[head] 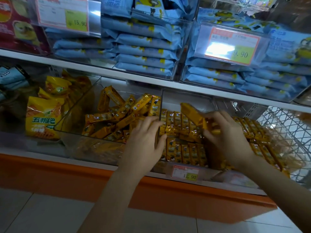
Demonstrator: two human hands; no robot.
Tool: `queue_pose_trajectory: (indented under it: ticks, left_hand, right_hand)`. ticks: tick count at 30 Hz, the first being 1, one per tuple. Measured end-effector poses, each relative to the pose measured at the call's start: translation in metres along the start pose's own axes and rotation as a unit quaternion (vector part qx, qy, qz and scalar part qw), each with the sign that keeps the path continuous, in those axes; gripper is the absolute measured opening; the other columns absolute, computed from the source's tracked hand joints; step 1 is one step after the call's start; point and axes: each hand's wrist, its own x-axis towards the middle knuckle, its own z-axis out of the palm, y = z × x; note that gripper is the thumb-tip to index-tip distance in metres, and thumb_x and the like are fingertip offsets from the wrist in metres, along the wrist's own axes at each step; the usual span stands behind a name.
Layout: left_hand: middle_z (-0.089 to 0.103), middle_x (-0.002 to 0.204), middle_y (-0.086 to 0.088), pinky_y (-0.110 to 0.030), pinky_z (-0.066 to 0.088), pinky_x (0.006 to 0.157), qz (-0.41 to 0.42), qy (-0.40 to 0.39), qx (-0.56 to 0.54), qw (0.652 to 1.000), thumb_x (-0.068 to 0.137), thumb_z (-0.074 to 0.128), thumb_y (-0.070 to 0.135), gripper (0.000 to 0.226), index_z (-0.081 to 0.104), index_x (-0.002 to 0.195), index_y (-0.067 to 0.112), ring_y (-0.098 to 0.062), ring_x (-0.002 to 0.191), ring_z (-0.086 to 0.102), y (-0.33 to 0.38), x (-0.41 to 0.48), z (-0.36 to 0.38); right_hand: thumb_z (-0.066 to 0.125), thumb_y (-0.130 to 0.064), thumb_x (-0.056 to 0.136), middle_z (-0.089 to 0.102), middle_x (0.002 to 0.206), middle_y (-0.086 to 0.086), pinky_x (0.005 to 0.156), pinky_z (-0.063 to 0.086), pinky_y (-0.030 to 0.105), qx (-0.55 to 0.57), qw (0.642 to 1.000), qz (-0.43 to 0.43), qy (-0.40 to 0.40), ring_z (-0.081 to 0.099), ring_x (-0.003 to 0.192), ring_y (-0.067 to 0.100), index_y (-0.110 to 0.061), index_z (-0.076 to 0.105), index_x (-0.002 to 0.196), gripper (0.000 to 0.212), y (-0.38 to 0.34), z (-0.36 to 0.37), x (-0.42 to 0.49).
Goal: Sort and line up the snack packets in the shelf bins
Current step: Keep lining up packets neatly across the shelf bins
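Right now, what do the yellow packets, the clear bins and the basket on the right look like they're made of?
Packets: likely foil-lined plastic film, glossy; they crinkle and catch glints of light.
Bins: clear rigid plastic, probably acrylic; the contents show straight through the walls, and the edges shine.
Basket: white wire, apparently coated metal; an open lattice of thin rods.

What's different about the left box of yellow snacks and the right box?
In the left bin the yellow packets lie jumbled, pointing every way; in the right bin they stand lined up in rows. The right bin has a price tag in front; the left bin shows none. The right hand grips yellow packets over the right bin only. Both bins are clear, with same-looking packets.
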Motion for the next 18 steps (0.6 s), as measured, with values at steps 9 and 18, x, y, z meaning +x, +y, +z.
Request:
queue_pose_trajectory:
  ticks: [9, 18]
  left_hand:
    - [0.063, 0.11, 0.001, -0.03, 0.053, 0.064, 0.069, -0.051, 0.098, 0.991, 0.082, 0.053, 0.021, 0.023, 0.07, 0.097, 0.016, -0.017, 0.095, 0.063, -0.015, -0.005, 0.012]
    - [0.063, 0.113, -0.001, -0.028, 0.051, 0.062, 0.087, -0.054, 0.11, 0.989, 0.082, 0.056, 0.019, 0.019, 0.069, 0.095, 0.017, -0.019, 0.095, 0.063, -0.019, -0.009, 0.012]
  right_hand:
    - [0.05, -0.006, 0.092, 0.049, 0.119, 0.012, 0.074, 0.049, 0.037, -0.313, 0.916, 0.108, -0.227, 0.058, 0.107, 0.032, -0.011, 0.043, 0.123, 0.032, 0.043, 0.044, 0.057]
    - [0.041, -0.007, 0.096, 0.06, 0.124, 0.008, 0.102, 0.038, 0.037, -0.442, 0.814, 0.073, -0.369, 0.051, 0.123, 0.023, -0.01, 0.056, 0.12, 0.029, 0.046, 0.074, 0.047]
